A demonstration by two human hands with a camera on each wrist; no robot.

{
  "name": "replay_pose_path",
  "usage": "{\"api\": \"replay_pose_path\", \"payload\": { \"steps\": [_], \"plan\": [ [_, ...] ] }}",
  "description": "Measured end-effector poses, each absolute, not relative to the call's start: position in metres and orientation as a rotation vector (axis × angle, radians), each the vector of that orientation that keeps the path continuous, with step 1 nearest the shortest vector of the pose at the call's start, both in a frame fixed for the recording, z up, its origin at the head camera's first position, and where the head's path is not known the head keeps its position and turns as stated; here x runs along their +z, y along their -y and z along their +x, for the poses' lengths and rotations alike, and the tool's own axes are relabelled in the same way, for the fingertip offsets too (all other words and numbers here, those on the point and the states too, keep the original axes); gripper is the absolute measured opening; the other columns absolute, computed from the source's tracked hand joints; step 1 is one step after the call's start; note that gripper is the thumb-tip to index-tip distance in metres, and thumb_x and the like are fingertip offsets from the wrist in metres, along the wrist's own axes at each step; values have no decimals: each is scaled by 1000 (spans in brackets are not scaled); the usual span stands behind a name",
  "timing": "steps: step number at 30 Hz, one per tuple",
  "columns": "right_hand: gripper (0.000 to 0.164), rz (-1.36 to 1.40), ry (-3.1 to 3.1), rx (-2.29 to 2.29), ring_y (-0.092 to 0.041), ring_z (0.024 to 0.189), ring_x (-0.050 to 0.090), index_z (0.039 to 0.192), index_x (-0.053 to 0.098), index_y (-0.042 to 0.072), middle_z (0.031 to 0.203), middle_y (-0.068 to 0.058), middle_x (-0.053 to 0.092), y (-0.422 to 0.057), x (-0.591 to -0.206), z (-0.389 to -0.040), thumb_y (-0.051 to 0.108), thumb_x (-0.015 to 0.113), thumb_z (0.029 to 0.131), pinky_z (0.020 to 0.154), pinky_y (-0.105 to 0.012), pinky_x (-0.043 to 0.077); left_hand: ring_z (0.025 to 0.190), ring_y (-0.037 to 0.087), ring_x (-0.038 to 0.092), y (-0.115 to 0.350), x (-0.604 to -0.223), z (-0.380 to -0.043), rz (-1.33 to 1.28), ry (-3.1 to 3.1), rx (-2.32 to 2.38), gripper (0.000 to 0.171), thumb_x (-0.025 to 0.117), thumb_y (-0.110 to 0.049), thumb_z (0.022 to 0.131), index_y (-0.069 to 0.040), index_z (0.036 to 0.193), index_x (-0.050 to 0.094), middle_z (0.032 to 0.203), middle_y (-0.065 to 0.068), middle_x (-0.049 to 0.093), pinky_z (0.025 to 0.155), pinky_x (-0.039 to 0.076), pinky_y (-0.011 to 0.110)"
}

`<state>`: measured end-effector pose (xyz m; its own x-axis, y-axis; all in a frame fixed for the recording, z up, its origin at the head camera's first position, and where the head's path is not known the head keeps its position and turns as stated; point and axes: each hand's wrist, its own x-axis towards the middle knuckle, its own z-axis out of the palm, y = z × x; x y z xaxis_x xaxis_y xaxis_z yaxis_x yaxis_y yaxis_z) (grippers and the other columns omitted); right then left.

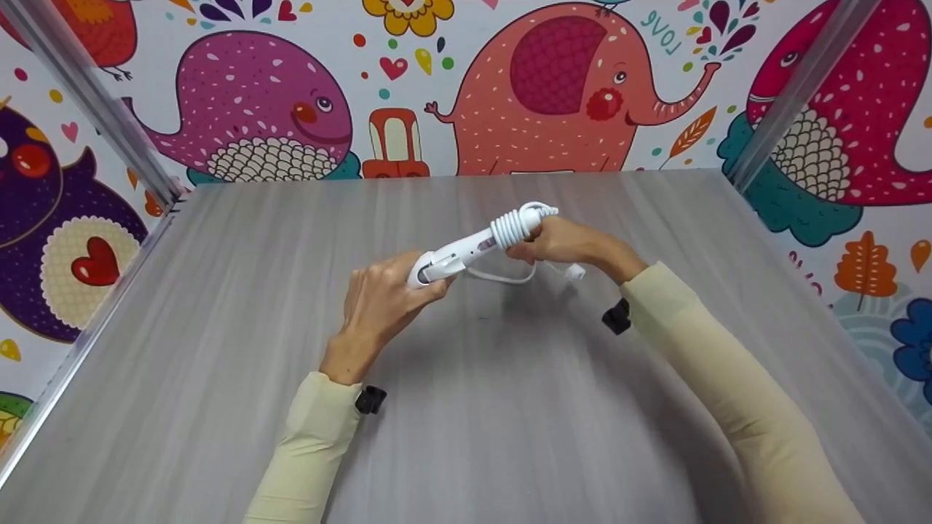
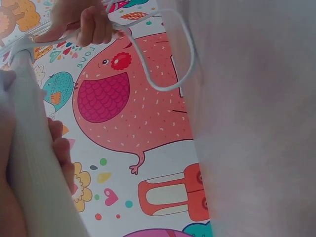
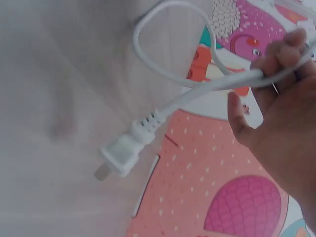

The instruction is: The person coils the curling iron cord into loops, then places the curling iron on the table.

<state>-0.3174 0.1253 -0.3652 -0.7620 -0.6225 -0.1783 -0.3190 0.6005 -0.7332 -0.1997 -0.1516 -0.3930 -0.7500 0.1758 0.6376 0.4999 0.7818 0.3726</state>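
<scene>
A white hair straightener (image 1: 460, 255) is held above the table, slanting up to the right in the head view. My left hand (image 1: 386, 295) grips its lower left end, the thumb along the near side. White power cord (image 1: 511, 228) is wound in several turns round the other end. There my right hand (image 1: 564, 240) holds the loose cord in curled fingers. In the right wrist view the two-pin plug (image 3: 123, 150) hangs free beyond the fingers, and a loop of cord (image 3: 139, 42) droops beside it. The straightener's pale body (image 2: 37, 143) runs along the left wrist view.
The grey wood-grain table (image 1: 466, 437) lies beneath both hands. A wall printed with cartoon animals (image 1: 408, 80) rises at its back and sides. Metal posts (image 1: 95, 102) stand at the back corners. Black straps show at both sleeve cuffs.
</scene>
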Motion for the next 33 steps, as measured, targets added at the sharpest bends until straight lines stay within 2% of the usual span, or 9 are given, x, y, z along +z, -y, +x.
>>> {"api": "replay_pose_path", "payload": {
  "steps": [2, 5, 7, 10, 13, 16, 21, 28, 33],
  "plan": [
    [33, -725, -2423, -941, -18, 91, 57, 120, 66, 16, 103, -3, 66, -129, -362, -321, 33, 67, 93, 83, -34, 48, 54, 19, 52, 151, -394, -200, -534, 2365, -701, 30, 74, -37, 84, -8, 89, 69, 69, 8, 65, 47, 39, 29],
    [36, -788, -2424, -925, -22, 98, 59, 126, 65, 15, 116, -7, 69, -134, -362, -328, 25, 70, 92, 90, -39, 49, 53, 19, 53, 150, -396, -200, -563, 2361, -693, 31, 75, -37, 83, -7, 91, 71, 70, 8, 67, 47, 39, 29],
    [29, -792, -2477, -889, -22, 93, 60, 119, 68, 13, 110, -8, 71, -136, -363, -330, 24, 70, 92, 87, -40, 50, 53, 19, 53, 149, -397, -200, -573, 2370, -692, 31, 75, -36, 84, -6, 93, 71, 72, 8, 68, 47, 39, 28],
    [17, -798, -2623, -767, -21, 85, 55, 99, 71, 13, 92, -5, 69, -138, -365, -333, 28, 66, 93, 88, -40, 42, 53, 18, 52, 148, -399, -201, -575, 2386, -689, 32, 75, -36, 84, -6, 94, 72, 73, 8, 69, 47, 38, 27],
    [25, -830, -2772, -620, -23, 77, 51, 82, 66, 10, 75, -6, 60, -139, -365, -337, 32, 64, 91, 87, -40, 33, 53, 18, 51, 146, -402, -202, -579, 2386, -683, 32, 75, -36, 84, -6, 93, 71, 72, 9, 68, 47, 37, 27],
    [31, -848, -2850, -513, -25, 72, 50, 74, 66, 7, 67, -7, 58, -143, -362, -341, 32, 64, 90, 84, -39, 29, 52, 17, 51, 144, -405, -202, -595, 2374, -669, 33, 76, -36, 84, -5, 94, 71, 73, 9, 69, 46, 39, 26],
    [23, -817, -2822, -489, -25, 72, 53, 77, 73, 4, 70, -11, 65, -156, -359, -346, 23, 67, 89, 89, -42, 29, 49, 15, 51, 140, -408, -202, -658, 2324, -601, 34, 77, -37, 82, -5, 92, 71, 70, 7, 68, 44, 41, 25],
    [42, -782, -2903, -384, -23, 98, 48, 81, 74, 7, 77, -8, 66, -161, -357, -344, 49, 73, 86, 92, -44, 29, 46, 12, 46, 138, -415, -203, -760, 2233, -441, 36, 79, -39, 79, -6, 87, 67, 65, 4, 63, 41, 37, 24],
    [44, -903, -3004, -426, -24, 100, 49, 85, 75, 4, 80, -11, 67, -148, -352, -337, 47, 70, 89, 97, -46, 30, 47, 12, 50, 138, -418, -203, -779, 2168, -446, 37, 80, -37, 76, -5, 90, 67, 67, 4, 65, 40, 42, 26]
  ]
}}
